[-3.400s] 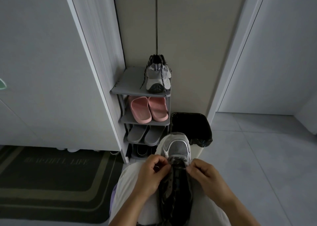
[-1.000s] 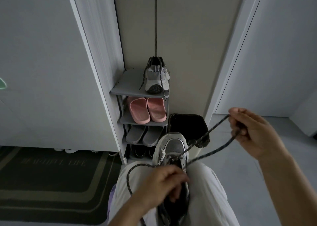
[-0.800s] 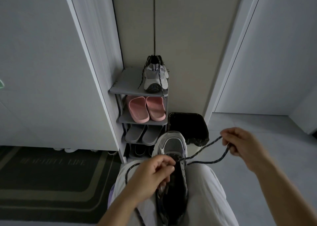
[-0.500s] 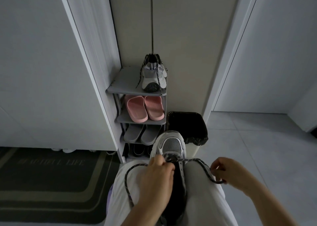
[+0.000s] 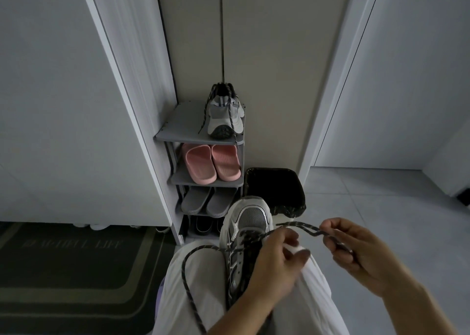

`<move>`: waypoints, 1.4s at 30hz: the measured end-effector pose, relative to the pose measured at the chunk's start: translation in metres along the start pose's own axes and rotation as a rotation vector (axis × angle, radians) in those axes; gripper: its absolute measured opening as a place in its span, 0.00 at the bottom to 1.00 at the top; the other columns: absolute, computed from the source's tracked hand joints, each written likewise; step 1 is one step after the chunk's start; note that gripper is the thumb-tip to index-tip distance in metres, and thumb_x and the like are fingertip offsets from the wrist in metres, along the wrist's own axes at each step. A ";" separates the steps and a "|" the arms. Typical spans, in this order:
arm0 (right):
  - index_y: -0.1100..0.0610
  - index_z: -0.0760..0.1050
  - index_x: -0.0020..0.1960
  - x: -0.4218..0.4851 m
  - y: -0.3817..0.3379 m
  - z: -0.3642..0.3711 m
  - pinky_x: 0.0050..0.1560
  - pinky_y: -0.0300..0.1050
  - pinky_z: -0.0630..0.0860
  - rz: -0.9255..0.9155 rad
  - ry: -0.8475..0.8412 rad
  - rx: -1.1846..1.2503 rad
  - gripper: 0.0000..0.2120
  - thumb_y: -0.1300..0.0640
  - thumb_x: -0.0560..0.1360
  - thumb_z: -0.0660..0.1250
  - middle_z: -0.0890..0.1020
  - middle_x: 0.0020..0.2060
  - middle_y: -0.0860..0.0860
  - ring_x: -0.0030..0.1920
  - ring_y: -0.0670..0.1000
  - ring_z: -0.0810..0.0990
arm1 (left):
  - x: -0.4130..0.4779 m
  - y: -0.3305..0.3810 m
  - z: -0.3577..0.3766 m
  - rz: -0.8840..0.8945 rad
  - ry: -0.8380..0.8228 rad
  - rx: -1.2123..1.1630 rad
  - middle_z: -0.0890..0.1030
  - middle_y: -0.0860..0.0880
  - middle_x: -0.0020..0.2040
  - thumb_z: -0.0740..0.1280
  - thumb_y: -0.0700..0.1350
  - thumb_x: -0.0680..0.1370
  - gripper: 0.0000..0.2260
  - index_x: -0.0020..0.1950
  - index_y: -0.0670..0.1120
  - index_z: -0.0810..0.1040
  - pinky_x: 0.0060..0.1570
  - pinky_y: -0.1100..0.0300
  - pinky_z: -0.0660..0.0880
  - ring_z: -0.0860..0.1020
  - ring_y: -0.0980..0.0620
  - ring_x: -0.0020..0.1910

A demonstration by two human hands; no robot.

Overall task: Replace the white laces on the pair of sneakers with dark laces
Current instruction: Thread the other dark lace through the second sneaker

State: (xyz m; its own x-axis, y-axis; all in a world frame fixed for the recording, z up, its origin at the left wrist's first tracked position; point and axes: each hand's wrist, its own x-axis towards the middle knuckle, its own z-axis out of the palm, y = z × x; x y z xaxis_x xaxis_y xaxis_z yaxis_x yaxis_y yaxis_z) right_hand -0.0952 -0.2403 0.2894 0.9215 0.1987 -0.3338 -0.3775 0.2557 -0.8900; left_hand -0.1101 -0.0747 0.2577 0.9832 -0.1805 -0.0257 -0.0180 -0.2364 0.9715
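On the lap, at six o'clock from the shoe rack [image 5: 178,128], the sneaker [image 5: 250,222] is laid toe-away. The second sneaker [image 5: 223,118] is seen on the top shelf, dark-laced. The left hand [image 5: 274,266] is curled over the tongue; whether lace is gripped there cannot be told. At three o'clock from the toe, a doubled stretch of dark lace [image 5: 297,225] is pinched by the right hand [image 5: 356,253]. The slack loop at eight o'clock could be dragged through unevenly if the pull is made too hard.
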 end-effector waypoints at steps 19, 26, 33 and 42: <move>0.43 0.81 0.41 0.009 0.022 0.011 0.47 0.32 0.72 -0.238 0.161 -1.000 0.05 0.47 0.73 0.66 0.81 0.41 0.42 0.45 0.41 0.79 | -0.017 0.008 0.007 -0.276 -0.096 -0.351 0.78 0.51 0.27 0.62 0.37 0.78 0.07 0.42 0.44 0.74 0.19 0.64 0.67 0.71 0.55 0.20; 0.47 0.79 0.37 0.027 0.036 0.033 0.37 0.26 0.70 -0.271 0.118 -0.915 0.10 0.61 0.71 0.70 0.80 0.29 0.34 0.33 0.35 0.78 | -0.022 -0.016 -0.012 0.007 0.144 0.037 0.79 0.58 0.34 0.67 0.42 0.74 0.03 0.45 0.50 0.78 0.32 0.68 0.71 0.76 0.60 0.31; 0.51 0.81 0.48 0.042 0.048 0.043 0.41 0.34 0.68 -0.470 0.109 -1.318 0.06 0.55 0.74 0.66 0.76 0.39 0.42 0.44 0.46 0.77 | -0.003 -0.035 -0.047 0.135 0.380 0.972 0.79 0.53 0.52 0.81 0.51 0.50 0.14 0.29 0.55 0.79 0.42 0.57 0.76 0.77 0.49 0.48; 0.53 0.79 0.41 0.057 0.042 0.049 0.35 0.35 0.63 -0.687 0.025 -1.601 0.09 0.59 0.71 0.60 0.79 0.39 0.49 0.42 0.50 0.78 | 0.010 -0.053 -0.038 0.136 0.414 0.749 0.78 0.48 0.60 0.80 0.42 0.59 0.13 0.36 0.56 0.83 0.50 0.47 0.73 0.75 0.40 0.56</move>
State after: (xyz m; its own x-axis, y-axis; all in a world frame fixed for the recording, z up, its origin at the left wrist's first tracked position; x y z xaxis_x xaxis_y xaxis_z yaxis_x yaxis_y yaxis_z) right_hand -0.0632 -0.1720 0.2488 0.8684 0.4473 0.2141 0.4918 -0.8323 -0.2557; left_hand -0.0925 -0.0272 0.2150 0.9482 0.0749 0.3087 -0.1118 -0.8309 0.5451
